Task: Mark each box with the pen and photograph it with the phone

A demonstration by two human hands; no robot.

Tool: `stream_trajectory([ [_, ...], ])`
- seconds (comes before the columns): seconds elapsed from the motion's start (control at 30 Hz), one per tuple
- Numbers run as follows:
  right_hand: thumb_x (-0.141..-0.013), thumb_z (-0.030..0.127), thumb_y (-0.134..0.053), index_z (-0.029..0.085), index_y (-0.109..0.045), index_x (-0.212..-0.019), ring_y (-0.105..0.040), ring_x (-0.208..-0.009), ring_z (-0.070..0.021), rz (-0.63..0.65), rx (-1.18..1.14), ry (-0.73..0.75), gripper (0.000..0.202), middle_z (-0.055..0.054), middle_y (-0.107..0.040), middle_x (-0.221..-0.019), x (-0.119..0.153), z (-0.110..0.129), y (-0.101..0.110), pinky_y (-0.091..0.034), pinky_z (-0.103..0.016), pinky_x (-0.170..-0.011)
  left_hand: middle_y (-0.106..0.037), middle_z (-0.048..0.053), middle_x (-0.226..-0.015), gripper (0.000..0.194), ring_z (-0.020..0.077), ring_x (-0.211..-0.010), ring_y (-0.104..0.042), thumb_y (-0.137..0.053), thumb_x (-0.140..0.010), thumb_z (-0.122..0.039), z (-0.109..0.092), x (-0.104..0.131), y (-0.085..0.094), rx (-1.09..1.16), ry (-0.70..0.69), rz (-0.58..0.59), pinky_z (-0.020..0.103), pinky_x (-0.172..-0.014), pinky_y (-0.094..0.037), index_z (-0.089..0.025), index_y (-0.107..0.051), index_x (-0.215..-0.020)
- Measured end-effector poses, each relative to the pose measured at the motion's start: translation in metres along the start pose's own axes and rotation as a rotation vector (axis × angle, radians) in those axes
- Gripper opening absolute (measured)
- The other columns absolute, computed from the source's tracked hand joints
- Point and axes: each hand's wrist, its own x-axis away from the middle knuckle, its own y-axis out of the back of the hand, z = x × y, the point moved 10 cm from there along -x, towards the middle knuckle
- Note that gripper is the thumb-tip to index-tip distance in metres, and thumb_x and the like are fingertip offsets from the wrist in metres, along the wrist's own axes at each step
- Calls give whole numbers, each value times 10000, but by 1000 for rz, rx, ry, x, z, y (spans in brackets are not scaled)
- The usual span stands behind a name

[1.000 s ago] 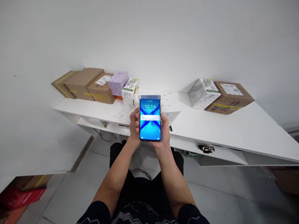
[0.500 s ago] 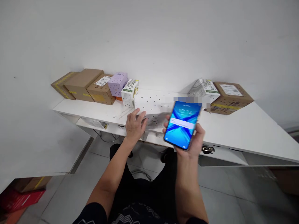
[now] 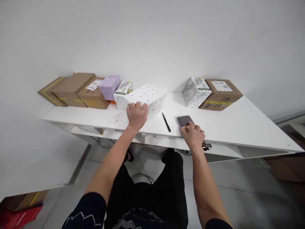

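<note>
My left hand (image 3: 136,114) grips the near edge of a white dotted box (image 3: 149,95) and tips it up off the white table (image 3: 238,127). My right hand (image 3: 194,135) rests on a grey phone (image 3: 184,120) that lies face down on the table, fingers still on its near end. A black pen (image 3: 166,122) lies between the box and the phone.
Brown cardboard boxes (image 3: 69,90), a purple dotted box (image 3: 109,86) and a white printed carton (image 3: 123,90) line the wall at left. Another white carton (image 3: 195,91) and a brown box (image 3: 221,93) stand at right. A lower shelf runs under the tabletop; boxes lie on the floor at bottom left.
The phone went from both hands, screen up, to my right hand alone and then face down on the table. My left hand moved to the white dotted box and tilted it up.
</note>
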Motion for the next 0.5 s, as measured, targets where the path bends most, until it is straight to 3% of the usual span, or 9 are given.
stream_trajectory([
  [0.17, -933, 444, -503, 158, -577, -1382, -550, -1131, -398, 37, 87, 3, 537, -237, -552, -1348, -10, 7, -6, -428, -504, -918, -595, 162, -1012, 164, 331, -991, -500, -516, -923, -247, -10, -41, -24, -44, -26, 54, 454, -797, -333, -211, -664, -980],
  [0.5, -930, 521, -523, 194, -579, -1367, -482, -1236, -403, 128, 35, -88, 549, -200, -541, -1385, -24, 0, -12, -403, -523, -985, -589, 209, -1164, 326, 347, -1155, -482, -374, -894, -58, 5, -108, -77, -38, 58, 88, 547, -994, -319, -134, -612, -1104],
])
